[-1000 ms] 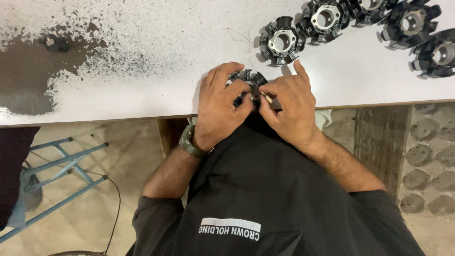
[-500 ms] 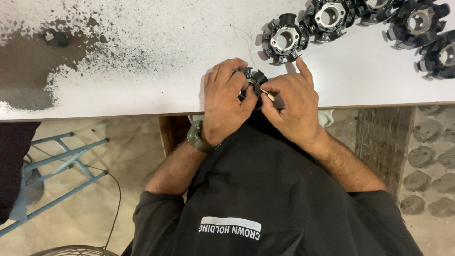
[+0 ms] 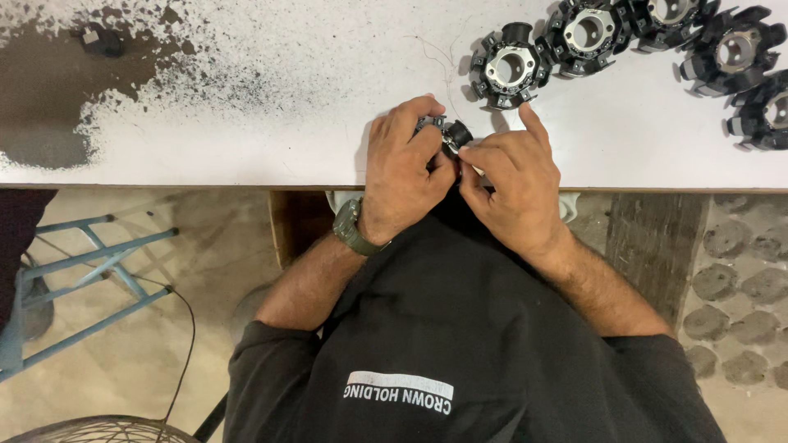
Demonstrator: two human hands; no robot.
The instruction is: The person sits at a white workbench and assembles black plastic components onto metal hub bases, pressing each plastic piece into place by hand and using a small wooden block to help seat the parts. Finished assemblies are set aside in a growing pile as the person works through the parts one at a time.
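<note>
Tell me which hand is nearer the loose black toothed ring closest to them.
Right. The right hand sits just below the ring; the left hand lies further down-left.

Matt black, seemingly plastic part [image 3: 450,134]; smooth white tabletop [image 3: 246,123], patchily worn.

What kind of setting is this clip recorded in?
Most likely a small workshop or assembly bench. A white worktable has its paint worn away in a dark patch, a row of black toothed ring-shaped parts lies along it, and both hands grip another such part at the edge.
</note>
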